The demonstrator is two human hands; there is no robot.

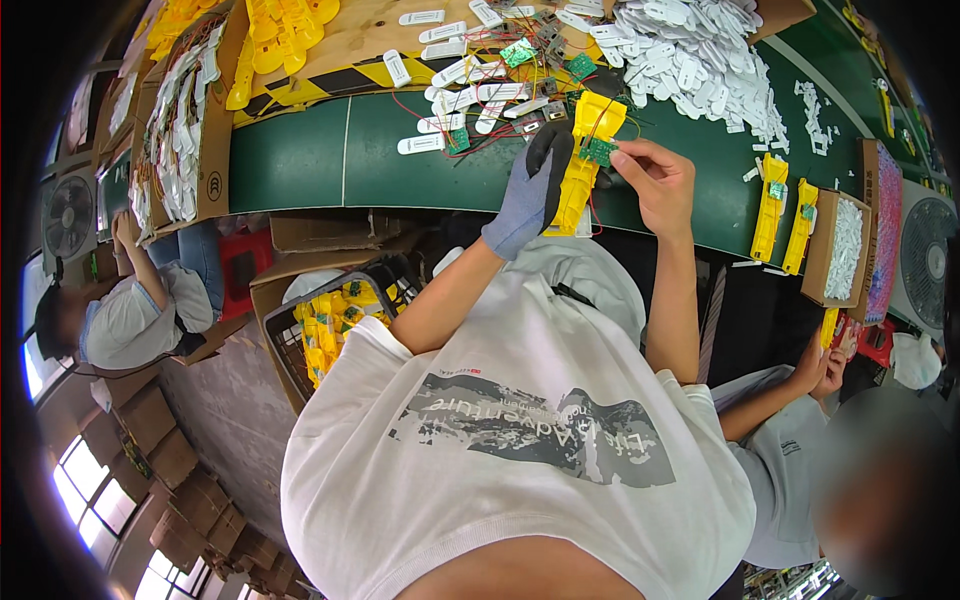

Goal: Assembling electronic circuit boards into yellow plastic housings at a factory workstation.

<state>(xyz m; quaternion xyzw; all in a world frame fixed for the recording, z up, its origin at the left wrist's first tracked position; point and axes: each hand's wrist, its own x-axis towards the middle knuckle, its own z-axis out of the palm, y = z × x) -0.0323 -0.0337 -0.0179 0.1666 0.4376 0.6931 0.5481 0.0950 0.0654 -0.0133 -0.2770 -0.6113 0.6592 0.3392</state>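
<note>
You are in a factory-type assembly workshop, as indicated by the long green surface [290, 165] before you, bearing heaped white plastic pieces [690, 65] and wired circuit boards [519, 52]; the dark crate [284, 345] of yellow casings [325, 325] beside you; one worker [150, 310] at your left and a second worker [785, 470] at your right; the large fan [925, 255]; and cardboard boxes [150, 420] stacked near the windows [85, 480].

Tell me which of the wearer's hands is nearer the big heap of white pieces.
Right. The right hand, at the green circuit board, is on the near side of the heap; the gloved left hand, holding the yellow casing, is farther off, to the heap's left.
</note>
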